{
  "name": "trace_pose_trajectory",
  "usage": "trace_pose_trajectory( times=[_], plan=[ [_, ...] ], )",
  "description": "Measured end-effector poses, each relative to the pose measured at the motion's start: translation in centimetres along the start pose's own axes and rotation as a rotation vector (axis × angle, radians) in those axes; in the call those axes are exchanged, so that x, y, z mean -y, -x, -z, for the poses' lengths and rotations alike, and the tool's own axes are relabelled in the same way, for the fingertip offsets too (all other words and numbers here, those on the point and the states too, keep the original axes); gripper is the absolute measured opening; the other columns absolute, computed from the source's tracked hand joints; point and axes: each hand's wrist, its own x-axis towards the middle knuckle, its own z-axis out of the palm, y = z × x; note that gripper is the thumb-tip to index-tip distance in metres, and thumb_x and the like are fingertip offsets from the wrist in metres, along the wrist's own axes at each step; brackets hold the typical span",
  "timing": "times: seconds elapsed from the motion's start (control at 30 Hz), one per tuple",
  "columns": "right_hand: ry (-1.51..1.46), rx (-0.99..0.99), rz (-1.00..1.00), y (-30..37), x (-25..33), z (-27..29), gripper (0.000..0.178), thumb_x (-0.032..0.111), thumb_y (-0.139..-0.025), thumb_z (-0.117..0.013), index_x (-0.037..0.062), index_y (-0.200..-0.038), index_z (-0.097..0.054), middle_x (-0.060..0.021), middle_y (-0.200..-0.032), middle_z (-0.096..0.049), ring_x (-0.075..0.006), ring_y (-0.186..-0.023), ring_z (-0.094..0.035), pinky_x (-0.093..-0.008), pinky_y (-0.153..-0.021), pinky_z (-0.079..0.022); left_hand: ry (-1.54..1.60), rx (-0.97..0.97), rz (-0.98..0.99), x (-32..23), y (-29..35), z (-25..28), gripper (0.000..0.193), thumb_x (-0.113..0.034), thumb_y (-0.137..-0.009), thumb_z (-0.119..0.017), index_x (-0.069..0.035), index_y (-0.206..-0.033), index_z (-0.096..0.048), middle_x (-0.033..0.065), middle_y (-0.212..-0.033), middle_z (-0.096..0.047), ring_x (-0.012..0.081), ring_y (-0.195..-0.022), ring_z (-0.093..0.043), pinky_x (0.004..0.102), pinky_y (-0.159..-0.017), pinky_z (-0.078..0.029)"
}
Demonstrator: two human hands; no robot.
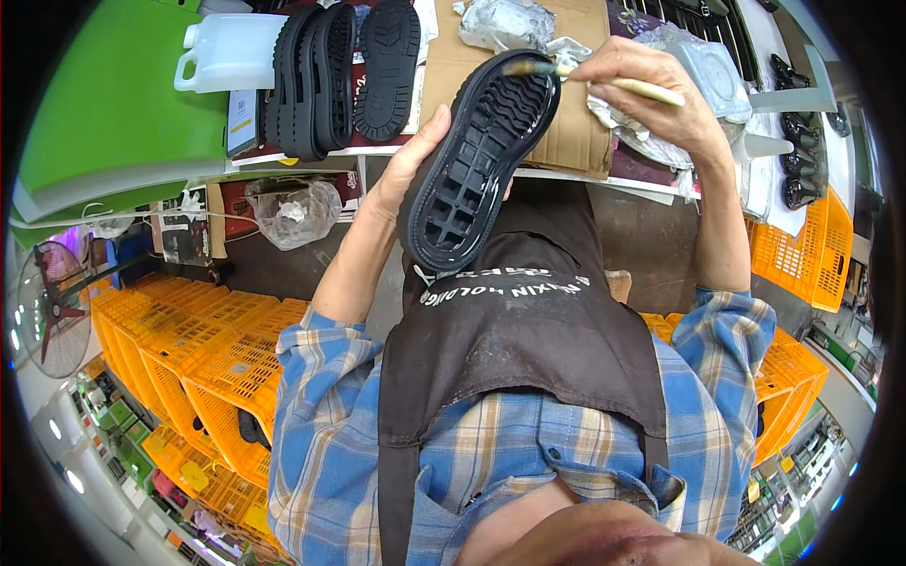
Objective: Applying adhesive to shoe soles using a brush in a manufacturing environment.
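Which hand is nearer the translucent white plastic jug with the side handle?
Left. The left hand, holding the black grid-patterned shoe sole, is right of and below the jug in the picture; the right hand, gripping the slim pale-handled brush, is farther right.

Left hand [409, 168]: gripping, thumb extended | Right hand [668, 94]: fingers [615, 64] pinched
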Motion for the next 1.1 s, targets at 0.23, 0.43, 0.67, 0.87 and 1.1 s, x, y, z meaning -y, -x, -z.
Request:
trace_pose_trajectory(
  times=[0.23, 0.43, 0.67, 0.87, 1.1],
  plan=[
    [-0.054, -0.401, -0.308, 1.8, 1.0, -3.6, 0.016, 0.017, -0.085, -0.066, 0.0034, -0.093, -0.068, -0.0042, -0.071, -0.065, -0.0117, -0.063, -0.062, -0.0224, -0.059, -0.05, -0.358, -0.085, -0.166, 1.0, 0.0, -0.6, 0.066, -0.056, -0.094, -0.031, 0.002, -0.119, -0.05, 0.0146, -0.098, -0.063, 0.0213, -0.087, -0.064, 0.0326, -0.079, -0.053],
    [-0.473, -0.431, -0.542, 1.3, 4.0, -5.4, 0.02, 0.02, -0.087, -0.065, -0.0005, -0.086, -0.066, -0.0008, -0.065, -0.061, -0.0041, -0.053, -0.056, -0.0171, -0.047, -0.045, -0.702, -0.171, -0.344, 0.5, -0.6, -0.1, 0.082, -0.058, -0.089, -0.045, -0.002, -0.144, -0.018, 0.0028, -0.105, -0.051, 0.0076, -0.08, -0.044, 0.0201, -0.067, -0.037],
    [-0.413, -0.35, -0.362, 1.9, 5.0, -5.6, 0.017, 0.013, -0.086, -0.064, -0.0041, -0.083, -0.065, -0.0024, -0.067, -0.061, -0.0055, -0.055, -0.056, -0.0186, -0.048, -0.043, -0.59, -0.138, -0.488, -0.9, -1.2, 0.6, 0.075, -0.051, -0.091, -0.047, -0.008, -0.143, -0.013, 0.0087, -0.128, -0.04, 0.0159, -0.114, -0.047, 0.0272, -0.092, -0.045],
    [-0.327, -0.263, -0.215, 2.4, 5.0, -4.8, 0.014, 0.011, -0.085, -0.063, -0.0033, -0.083, -0.065, -0.0029, -0.065, -0.06, -0.0073, -0.056, -0.056, -0.0207, -0.049, -0.043, -0.437, -0.118, -0.517, -2.0, -1.5, 2.7, 0.069, -0.05, -0.091, -0.048, -0.013, -0.141, -0.018, 0.0076, -0.123, -0.044, 0.0139, -0.107, -0.052, 0.0297, -0.09, -0.048],
    [-0.308, -0.262, -0.24, 2.3, 4.5, -3.9, 0.015, 0.013, -0.086, -0.063, -0.002, -0.082, -0.065, -0.0027, -0.066, -0.06, -0.0074, -0.057, -0.057, -0.0206, -0.049, -0.044, -0.663, -0.036, -0.772, -4.4, -1.2, 2.9, 0.049, -0.042, -0.08, -0.07, 0.0, -0.103, -0.056, 0.0028, -0.087, -0.062, 0.01, -0.082, -0.059, 0.022, -0.074, -0.048]
  ],
)
